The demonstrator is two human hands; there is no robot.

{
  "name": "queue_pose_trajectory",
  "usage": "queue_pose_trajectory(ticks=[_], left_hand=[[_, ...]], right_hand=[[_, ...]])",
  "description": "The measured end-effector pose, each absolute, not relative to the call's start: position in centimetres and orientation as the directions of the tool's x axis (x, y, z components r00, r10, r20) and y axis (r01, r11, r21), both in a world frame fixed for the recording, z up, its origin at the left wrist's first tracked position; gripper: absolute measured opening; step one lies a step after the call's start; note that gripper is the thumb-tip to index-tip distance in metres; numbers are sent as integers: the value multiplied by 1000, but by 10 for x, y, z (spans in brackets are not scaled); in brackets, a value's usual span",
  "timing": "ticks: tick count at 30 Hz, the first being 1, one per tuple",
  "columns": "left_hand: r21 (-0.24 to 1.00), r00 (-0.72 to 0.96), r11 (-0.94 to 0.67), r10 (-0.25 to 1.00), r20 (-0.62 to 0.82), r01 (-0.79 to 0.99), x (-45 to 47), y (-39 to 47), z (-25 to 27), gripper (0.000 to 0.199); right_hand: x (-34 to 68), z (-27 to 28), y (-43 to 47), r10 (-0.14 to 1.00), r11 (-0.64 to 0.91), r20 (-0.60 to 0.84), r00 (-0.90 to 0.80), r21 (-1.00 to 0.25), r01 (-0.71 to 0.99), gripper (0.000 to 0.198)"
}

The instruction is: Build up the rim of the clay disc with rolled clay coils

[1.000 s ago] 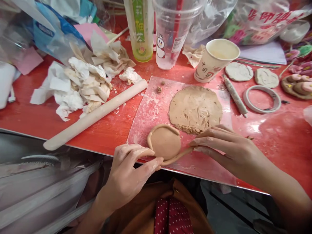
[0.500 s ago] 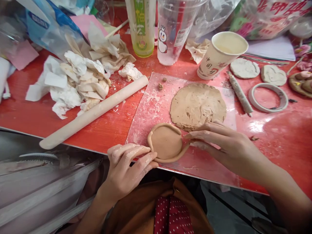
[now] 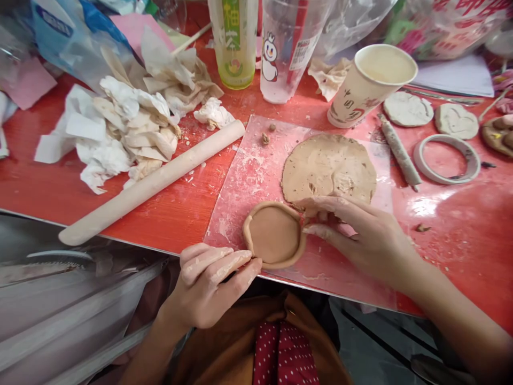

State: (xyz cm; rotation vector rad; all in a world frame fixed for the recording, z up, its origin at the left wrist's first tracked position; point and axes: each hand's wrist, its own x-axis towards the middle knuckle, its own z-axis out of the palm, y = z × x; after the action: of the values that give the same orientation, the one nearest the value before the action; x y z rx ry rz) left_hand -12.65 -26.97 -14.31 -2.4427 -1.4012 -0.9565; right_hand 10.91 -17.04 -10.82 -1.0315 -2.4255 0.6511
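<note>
A round brown clay disc (image 3: 274, 235) lies at the front of a dusty clear sheet (image 3: 236, 198), with a clay coil (image 3: 282, 263) running around its rim. My left hand (image 3: 212, 275) holds the coil at the disc's lower left, fingertips and thumb closed on it. On the right side my right hand (image 3: 360, 230) has its thumb and forefinger around the coil near the upper right rim; the other fingers are curled and partly hidden. Behind that hand is a larger flat clay slab (image 3: 324, 166), partly covered by my fingers.
A wooden rolling pin (image 3: 156, 179) lies left of the sheet, near crumpled tissues (image 3: 128, 125). A paper cup (image 3: 368, 88) and plastic cups (image 3: 280, 53) stand behind. At right are a roll of tape (image 3: 422, 166), a clay-covered stick (image 3: 398, 152) and pale clay pieces (image 3: 457, 120).
My right hand has moved slightly left and turned, bringing the coil's loose right part against the disc's rim. My left hand stays at the lower left. The view has shifted slightly.
</note>
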Motion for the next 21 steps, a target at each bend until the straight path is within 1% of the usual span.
queue_pose_trajectory(ticks=[7, 10, 12, 14, 15, 18, 21], left_hand=[[171, 353, -558, 703, 617, 812, -129, -266, -140, 20], [163, 361, -561, 701, 615, 812, -128, -262, -140, 22], [177, 353, -558, 707, 613, 810, -128, -261, -140, 23], [184, 350, -562, 704, 618, 807, -127, -260, -140, 22], [179, 354, -564, 702, 618, 806, -127, -260, -140, 22], [140, 372, -566, 688, 623, 813, -128, -259, -139, 27], [98, 380, -559, 671, 637, 824, -129, -260, -138, 29]], right_hand=[[107, -111, -168, 748, 605, 191, -636, -591, 534, 24], [111, -106, -174, 786, 566, 187, -589, -600, 565, 28], [115, -100, -186, 838, 527, 215, -502, -560, 639, 30], [119, -94, -202, 879, 476, 239, -413, -489, 731, 29], [119, -92, -211, 880, 474, 223, -420, -473, 743, 30], [117, -93, -233, 865, 497, 202, -460, -475, 726, 38], [110, -101, -239, 865, 499, 216, -452, -447, 742, 47]])
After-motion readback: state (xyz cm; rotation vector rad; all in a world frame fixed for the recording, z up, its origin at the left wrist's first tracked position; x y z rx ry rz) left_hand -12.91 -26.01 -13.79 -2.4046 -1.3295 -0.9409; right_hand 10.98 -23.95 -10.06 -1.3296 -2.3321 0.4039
